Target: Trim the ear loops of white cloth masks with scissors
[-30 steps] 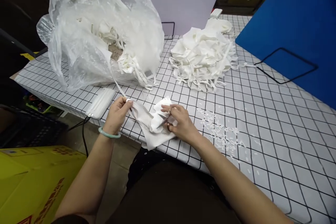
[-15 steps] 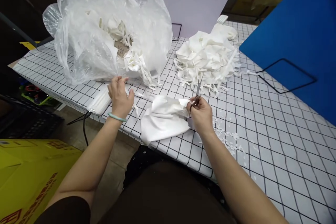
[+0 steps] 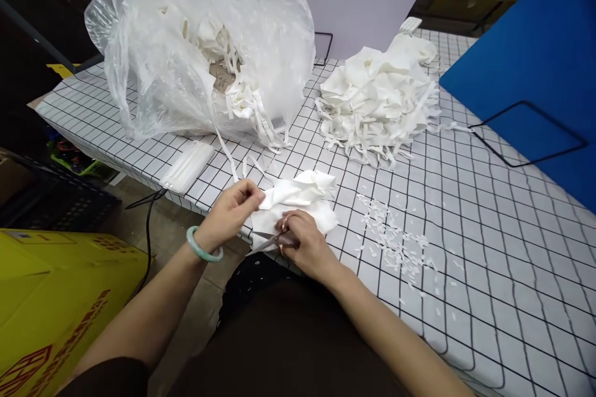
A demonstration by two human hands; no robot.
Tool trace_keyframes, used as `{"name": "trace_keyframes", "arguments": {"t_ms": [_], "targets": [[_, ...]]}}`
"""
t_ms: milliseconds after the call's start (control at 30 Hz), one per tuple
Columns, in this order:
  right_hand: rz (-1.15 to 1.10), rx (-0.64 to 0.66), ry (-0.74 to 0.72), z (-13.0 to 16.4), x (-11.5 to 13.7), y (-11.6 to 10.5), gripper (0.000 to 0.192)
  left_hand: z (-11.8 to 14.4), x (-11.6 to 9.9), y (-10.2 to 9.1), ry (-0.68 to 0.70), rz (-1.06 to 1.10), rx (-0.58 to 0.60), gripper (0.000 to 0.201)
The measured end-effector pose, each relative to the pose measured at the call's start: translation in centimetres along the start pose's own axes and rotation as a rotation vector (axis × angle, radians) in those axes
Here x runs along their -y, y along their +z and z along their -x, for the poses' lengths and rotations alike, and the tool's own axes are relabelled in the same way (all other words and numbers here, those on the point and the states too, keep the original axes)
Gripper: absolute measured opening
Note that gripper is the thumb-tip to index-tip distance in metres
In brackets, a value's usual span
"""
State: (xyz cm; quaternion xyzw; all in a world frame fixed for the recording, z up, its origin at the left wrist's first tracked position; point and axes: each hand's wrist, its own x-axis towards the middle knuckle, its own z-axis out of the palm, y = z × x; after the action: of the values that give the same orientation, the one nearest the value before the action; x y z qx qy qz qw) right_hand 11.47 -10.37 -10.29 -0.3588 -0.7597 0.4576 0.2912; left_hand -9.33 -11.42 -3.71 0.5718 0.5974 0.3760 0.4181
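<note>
A white cloth piece [image 3: 298, 192] with thin straps lies crumpled at the table's front edge. The thumb and fingers of my left hand [image 3: 233, 208] pinch its left side. My right hand [image 3: 305, 242] is closed around small scissors [image 3: 265, 240], whose slightly parted blades point left over the lower part of the cloth. Thin white straps [image 3: 228, 152] run up from my left hand toward the plastic bag. The scissor handles are partly hidden by my fingers.
A clear plastic bag [image 3: 158, 68] of white cloth pieces stands at the back left. Behind the cloth rises a white heap [image 3: 377, 99]. Small white clippings [image 3: 395, 239] lie right of my hands. A white power strip [image 3: 189, 167] sits left; a blue panel [image 3: 526, 74] stands right.
My left hand has come down and right from near the bag and now pinches the cloth. My right hand has moved left and toward me, turning the scissors from pointing away to pointing left.
</note>
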Motion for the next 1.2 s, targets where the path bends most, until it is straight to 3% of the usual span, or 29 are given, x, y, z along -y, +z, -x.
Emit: {"name": "trace_keyframes", "arguments": {"t_ms": [67,167,233,367,467,567,700,867,967,1067,1133,1200], "targets": [[-0.007,-0.011,0.044,-0.7,0.0,0.2,0.013,0.7,0.0,-0.7,-0.063,-0.194,-0.052,0.028],[-0.187,-0.067,0.135,-1.6,0.6,-0.9,0.011,3.0,0.9,-0.8,-0.171,-0.559,0.177,0.031],[-0.331,-0.089,0.170,-1.9,1.1,-1.6,0.021,4.4,2.2,0.1,-0.222,-0.614,0.262,0.025],[-0.367,-0.021,0.201,-1.4,1.8,-2.0,0.029,5.6,5.3,3.2,-0.261,-0.463,0.224,0.020],[-0.374,-0.015,0.265,-0.2,1.7,-2.0,0.031,6.4,6.2,4.5,-0.255,-0.305,0.216,0.028],[-0.362,-0.019,0.249,0.9,1.5,-2.2,0.027,7.5,4.6,4.5,-0.249,-0.054,0.215,0.040],[-0.390,0.065,0.169,1.1,1.7,-1.8,0.025,7.8,0.6,3.9,-0.272,0.381,0.247,0.035],[-0.482,-0.212,0.190,-0.4,2.2,-2.5,0.023,6.3,-1.4,3.6,-0.353,0.572,0.249,0.027],[-0.514,-0.284,0.155,-1.3,2.6,-3.9,0.024,5.7,-1.4,3.7,-0.383,0.554,0.242,0.026],[-0.496,-0.309,0.128,-1.9,3.1,-4.9,0.019,5.4,-1.2,4.1,-0.261,0.416,0.126,0.021],[-0.479,-0.299,0.157,-2.4,3.6,-5.3,0.017,5.2,-1.1,4.3,-0.047,0.167,-0.014,0.018],[-0.449,-0.255,0.199,-3.2,4.1,-5.6,0.016,5.0,-1.0,4.3,0.174,-0.079,-0.075,0.012]]}}
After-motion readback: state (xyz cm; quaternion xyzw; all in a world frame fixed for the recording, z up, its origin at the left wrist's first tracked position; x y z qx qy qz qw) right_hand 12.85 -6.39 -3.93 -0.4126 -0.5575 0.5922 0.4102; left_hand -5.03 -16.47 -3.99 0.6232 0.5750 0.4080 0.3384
